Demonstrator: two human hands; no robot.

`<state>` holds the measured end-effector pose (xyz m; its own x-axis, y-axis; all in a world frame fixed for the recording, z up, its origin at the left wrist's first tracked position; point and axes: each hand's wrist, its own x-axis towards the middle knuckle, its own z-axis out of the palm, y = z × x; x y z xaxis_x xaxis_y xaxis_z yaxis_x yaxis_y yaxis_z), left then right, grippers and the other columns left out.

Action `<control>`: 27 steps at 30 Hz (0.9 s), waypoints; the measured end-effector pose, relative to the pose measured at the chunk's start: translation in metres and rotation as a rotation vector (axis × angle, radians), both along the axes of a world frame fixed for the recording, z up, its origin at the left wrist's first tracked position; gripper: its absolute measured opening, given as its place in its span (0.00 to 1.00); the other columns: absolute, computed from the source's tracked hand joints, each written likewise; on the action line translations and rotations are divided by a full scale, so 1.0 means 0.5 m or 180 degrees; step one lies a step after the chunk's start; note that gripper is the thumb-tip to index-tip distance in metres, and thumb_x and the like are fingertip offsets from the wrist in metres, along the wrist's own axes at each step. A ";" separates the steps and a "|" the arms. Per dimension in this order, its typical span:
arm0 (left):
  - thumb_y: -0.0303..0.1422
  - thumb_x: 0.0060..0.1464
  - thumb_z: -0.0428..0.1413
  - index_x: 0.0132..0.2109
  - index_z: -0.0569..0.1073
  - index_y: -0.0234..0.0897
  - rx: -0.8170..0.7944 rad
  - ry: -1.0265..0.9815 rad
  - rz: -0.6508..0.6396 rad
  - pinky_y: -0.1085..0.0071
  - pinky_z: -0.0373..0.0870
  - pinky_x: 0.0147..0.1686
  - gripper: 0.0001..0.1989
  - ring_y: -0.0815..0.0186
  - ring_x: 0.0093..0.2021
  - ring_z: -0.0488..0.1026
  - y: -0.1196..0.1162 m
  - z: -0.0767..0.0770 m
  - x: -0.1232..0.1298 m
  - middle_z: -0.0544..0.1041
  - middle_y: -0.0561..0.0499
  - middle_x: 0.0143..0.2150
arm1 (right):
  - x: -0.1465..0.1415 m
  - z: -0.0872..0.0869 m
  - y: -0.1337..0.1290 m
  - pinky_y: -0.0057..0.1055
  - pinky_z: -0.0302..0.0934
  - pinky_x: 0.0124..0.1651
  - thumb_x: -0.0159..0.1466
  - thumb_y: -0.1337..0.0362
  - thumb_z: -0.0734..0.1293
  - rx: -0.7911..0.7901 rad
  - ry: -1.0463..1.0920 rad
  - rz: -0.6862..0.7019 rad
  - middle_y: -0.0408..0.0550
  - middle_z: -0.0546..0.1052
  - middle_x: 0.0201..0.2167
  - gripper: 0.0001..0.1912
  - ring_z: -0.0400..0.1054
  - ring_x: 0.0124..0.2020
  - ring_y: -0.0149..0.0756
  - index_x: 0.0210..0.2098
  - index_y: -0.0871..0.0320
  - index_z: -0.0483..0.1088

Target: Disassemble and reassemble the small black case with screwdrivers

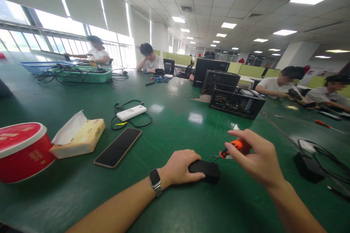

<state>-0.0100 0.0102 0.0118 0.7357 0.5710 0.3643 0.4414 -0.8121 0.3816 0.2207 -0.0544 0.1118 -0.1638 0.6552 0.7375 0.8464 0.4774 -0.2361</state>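
My left hand, with a watch on its wrist, rests on a black block-shaped device on the green table. Its fingers curl over the left end of the device, thumb along the near side. My right hand is raised to the right of the device, thumb and forefinger apart with nothing visibly between them. Just beyond it is a screwdriver with an orange and black handle, partly hidden by my fingers; its shaft points left. I cannot tell whether the hand touches it.
Left lie a phone, tissue pack, red tub and white device with a cable. Ahead stands an open computer case. Right is a black adapter with cables. Baskets and several people are farther off.
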 end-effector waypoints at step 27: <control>0.47 0.53 0.58 0.45 0.73 0.38 -0.0038 0.0024 0.0004 0.71 0.67 0.37 0.19 0.61 0.39 0.73 -0.002 0.003 0.000 0.77 0.49 0.40 | -0.004 0.007 -0.005 0.28 0.62 0.28 0.62 0.59 0.66 -0.0023 -0.0052 -0.0081 0.42 0.75 0.25 0.11 0.66 0.22 0.29 0.42 0.57 0.74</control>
<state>-0.0099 0.0091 0.0134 0.7376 0.5762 0.3519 0.4452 -0.8069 0.3881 0.2189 -0.0567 0.1155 -0.1590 0.6647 0.7300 0.8620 0.4539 -0.2256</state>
